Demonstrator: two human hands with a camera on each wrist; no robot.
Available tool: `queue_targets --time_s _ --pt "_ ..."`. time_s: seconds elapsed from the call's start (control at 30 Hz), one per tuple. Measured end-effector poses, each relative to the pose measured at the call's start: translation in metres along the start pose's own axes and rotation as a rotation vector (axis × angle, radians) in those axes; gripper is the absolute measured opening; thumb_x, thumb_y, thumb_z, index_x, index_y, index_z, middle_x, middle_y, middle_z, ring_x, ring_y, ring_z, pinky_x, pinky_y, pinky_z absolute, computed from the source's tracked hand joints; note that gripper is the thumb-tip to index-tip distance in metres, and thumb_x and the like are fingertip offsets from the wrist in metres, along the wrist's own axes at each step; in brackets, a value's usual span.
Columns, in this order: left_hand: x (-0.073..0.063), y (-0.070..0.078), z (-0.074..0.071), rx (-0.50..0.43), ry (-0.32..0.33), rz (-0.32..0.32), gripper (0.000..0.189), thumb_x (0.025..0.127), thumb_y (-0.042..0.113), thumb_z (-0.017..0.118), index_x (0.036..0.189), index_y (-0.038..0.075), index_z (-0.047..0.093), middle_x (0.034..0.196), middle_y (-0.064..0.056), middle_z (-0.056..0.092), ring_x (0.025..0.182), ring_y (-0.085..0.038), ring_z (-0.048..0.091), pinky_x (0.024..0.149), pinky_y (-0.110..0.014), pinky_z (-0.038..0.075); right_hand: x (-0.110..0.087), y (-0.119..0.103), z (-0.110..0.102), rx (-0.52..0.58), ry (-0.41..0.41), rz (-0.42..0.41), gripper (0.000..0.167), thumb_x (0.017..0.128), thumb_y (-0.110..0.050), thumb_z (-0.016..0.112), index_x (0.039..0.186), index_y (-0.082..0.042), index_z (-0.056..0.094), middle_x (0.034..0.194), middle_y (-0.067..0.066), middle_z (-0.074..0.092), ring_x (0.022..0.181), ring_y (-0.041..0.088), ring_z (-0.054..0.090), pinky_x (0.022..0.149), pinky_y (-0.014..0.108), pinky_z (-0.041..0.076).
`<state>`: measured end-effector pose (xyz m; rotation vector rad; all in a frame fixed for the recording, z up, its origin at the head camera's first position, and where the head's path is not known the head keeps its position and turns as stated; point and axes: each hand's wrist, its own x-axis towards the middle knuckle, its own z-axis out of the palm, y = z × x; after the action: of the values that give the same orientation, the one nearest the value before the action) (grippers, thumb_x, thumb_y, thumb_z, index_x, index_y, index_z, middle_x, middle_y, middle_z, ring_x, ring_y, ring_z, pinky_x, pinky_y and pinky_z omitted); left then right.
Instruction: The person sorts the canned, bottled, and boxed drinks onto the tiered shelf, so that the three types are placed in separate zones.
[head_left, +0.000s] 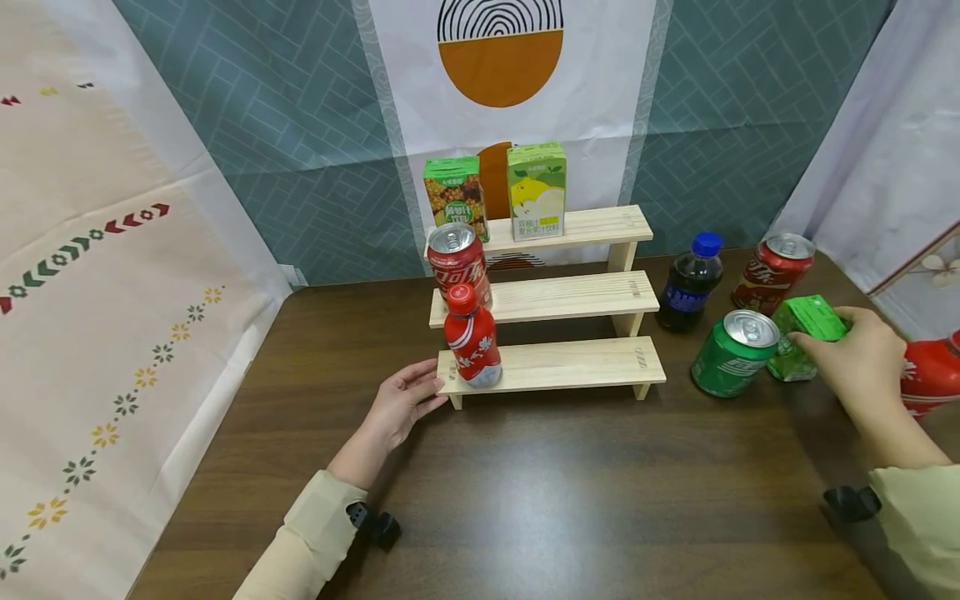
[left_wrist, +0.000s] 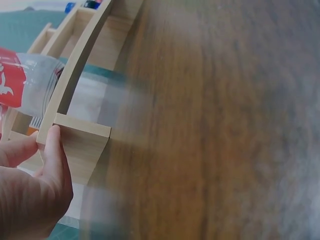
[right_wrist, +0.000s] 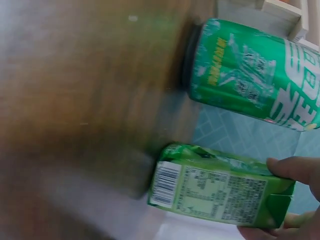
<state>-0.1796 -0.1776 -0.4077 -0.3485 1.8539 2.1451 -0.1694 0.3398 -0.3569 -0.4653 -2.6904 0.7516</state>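
My left hand (head_left: 402, 406) pinches the left end of the lowest step of a three-tier wooden rack (head_left: 577, 364); the left wrist view shows thumb and finger on that corner. A red-capped bottle (head_left: 472, 342) stands on this step beside the hand. My right hand (head_left: 862, 354) holds a green juice box (right_wrist: 215, 190) near its top, thumb on one side and fingers on the other. The box is upright; I cannot tell whether its base touches the table. Just left of it stands a green soda can (head_left: 733, 357).
A red can (head_left: 459, 262) stands on the middle step; two juice boxes, one brown-green (head_left: 456, 196) and one yellow-green (head_left: 537, 192), are on the top. Right of the rack are a blue-capped cola bottle (head_left: 688, 283), another red can (head_left: 776, 271) and a red bottle (head_left: 930, 375) at the edge.
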Motion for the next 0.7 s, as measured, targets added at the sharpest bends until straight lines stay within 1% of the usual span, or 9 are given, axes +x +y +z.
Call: queue_targets --time_s 0.13,0.27,0.37,0.43,0.63,0.7 --pt "-0.0002 -0.0001 -0.0009 -0.010 -0.010 0.001 0.049 0.094 -0.002 0.053 0.141 0.000 0.040 0.132 -0.019 0.046 0.094 -0.010 0.062 0.081 -0.025 0.056 0.0034 -0.0033 -0.0020 -0.022 -0.028 -0.026 0.055 0.085 -0.016 0.065 0.122 0.021 0.047 0.115 0.041 0.049 0.095 0.052 0.042 0.064 0.048 0.031" --pt "0.0007 -0.0001 -0.0005 -0.020 -0.021 0.009 0.050 0.094 -0.003 0.052 0.142 0.000 0.039 0.132 -0.018 0.046 0.093 -0.010 0.062 0.081 -0.025 0.056 0.0048 -0.0045 -0.0026 -0.034 -0.047 -0.010 0.056 0.086 -0.018 0.063 0.123 0.021 0.046 0.117 0.042 0.047 0.099 0.053 0.039 0.072 0.056 0.030" --pt "0.0013 0.0003 -0.0001 -0.013 -0.025 0.014 0.050 0.094 -0.003 0.052 0.142 0.001 0.039 0.131 -0.018 0.046 0.092 -0.010 0.062 0.080 -0.025 0.056 0.0055 -0.0039 -0.0029 -0.040 -0.060 0.010 0.056 0.087 -0.019 0.061 0.123 0.020 0.046 0.118 0.042 0.046 0.100 0.054 0.038 0.077 0.059 0.029" --pt "0.0016 0.0006 0.0001 -0.007 -0.029 0.016 0.050 0.094 -0.004 0.052 0.142 0.002 0.039 0.132 -0.018 0.046 0.092 -0.010 0.062 0.080 -0.026 0.056 0.0060 -0.0031 -0.0033 -0.041 -0.065 0.016 0.054 0.087 -0.019 0.061 0.123 0.020 0.046 0.118 0.042 0.046 0.101 0.054 0.037 0.079 0.059 0.028" --pt "0.0013 0.0004 -0.0008 0.006 -0.046 0.027 0.051 0.094 -0.004 0.051 0.143 0.001 0.037 0.136 -0.023 0.044 0.092 -0.011 0.063 0.081 -0.027 0.056 0.0062 -0.0033 -0.0054 -0.041 -0.080 -0.014 0.051 0.085 -0.017 0.063 0.119 0.018 0.049 0.116 0.040 0.048 0.099 0.052 0.041 0.081 0.058 0.029" --pt "0.0006 0.0004 -0.0013 0.008 -0.046 0.026 0.052 0.094 -0.004 0.051 0.143 0.001 0.037 0.136 -0.022 0.044 0.092 -0.011 0.063 0.080 -0.027 0.056 0.0056 -0.0042 -0.0074 -0.049 -0.084 -0.030 0.051 0.084 -0.017 0.063 0.119 0.018 0.049 0.115 0.040 0.048 0.098 0.052 0.042 0.078 0.056 0.030"
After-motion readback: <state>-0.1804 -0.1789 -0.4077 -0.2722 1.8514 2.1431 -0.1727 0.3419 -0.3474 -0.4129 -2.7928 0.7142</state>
